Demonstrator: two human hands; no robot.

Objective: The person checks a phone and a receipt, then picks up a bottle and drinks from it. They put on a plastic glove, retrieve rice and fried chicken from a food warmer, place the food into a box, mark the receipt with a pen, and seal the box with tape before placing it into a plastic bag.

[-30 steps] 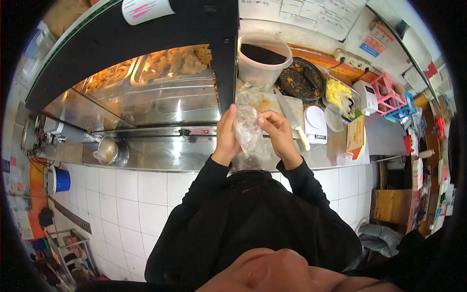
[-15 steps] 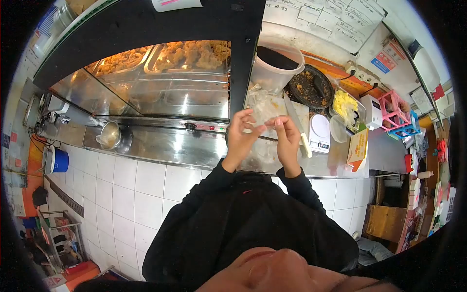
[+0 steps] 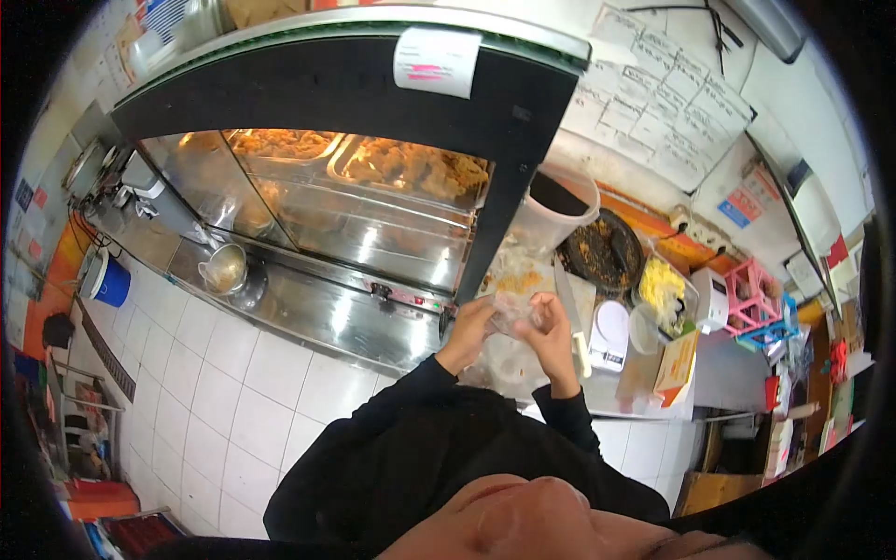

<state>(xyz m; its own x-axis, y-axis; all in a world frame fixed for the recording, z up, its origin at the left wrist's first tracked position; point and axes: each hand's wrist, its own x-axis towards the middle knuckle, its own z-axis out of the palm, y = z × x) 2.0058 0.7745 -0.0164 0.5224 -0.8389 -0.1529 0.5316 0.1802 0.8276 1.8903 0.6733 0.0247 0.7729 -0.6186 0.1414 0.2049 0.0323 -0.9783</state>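
We have the clear plastic bag (image 3: 511, 315) pinched between both hands, held up in the air just above the near edge of the counter (image 3: 327, 313). Our left hand (image 3: 471, 327) sits at about 9 o'clock of the bag, fingers curled onto its left side; our right hand (image 3: 551, 329) sits at about 3 o'clock, fingers closed on its right side. The bag is bunched and crumpled, so its long axis is hard to judge; it seems to run roughly across, from one hand to the other. Neither hand is clearly nearer: both are in contact with it, and it lies between them.

From the bag, the cutting board (image 3: 523, 280) with crumbs on it lies at 12 o'clock, just beyond the hands. The knife (image 3: 571, 313) lies at about 2 o'clock, just beside the right hand, its blade pointing away from us. The small white scale (image 3: 609, 331) is at 3 o'clock, past the knife. The tall tub of dark sauce (image 3: 558, 210) stands farther out at 1 o'clock, near the dark round pan (image 3: 605, 252). The heated display case (image 3: 373, 187) with fried pieces fills the 10 to 11 o'clock side, well apart from the hands.
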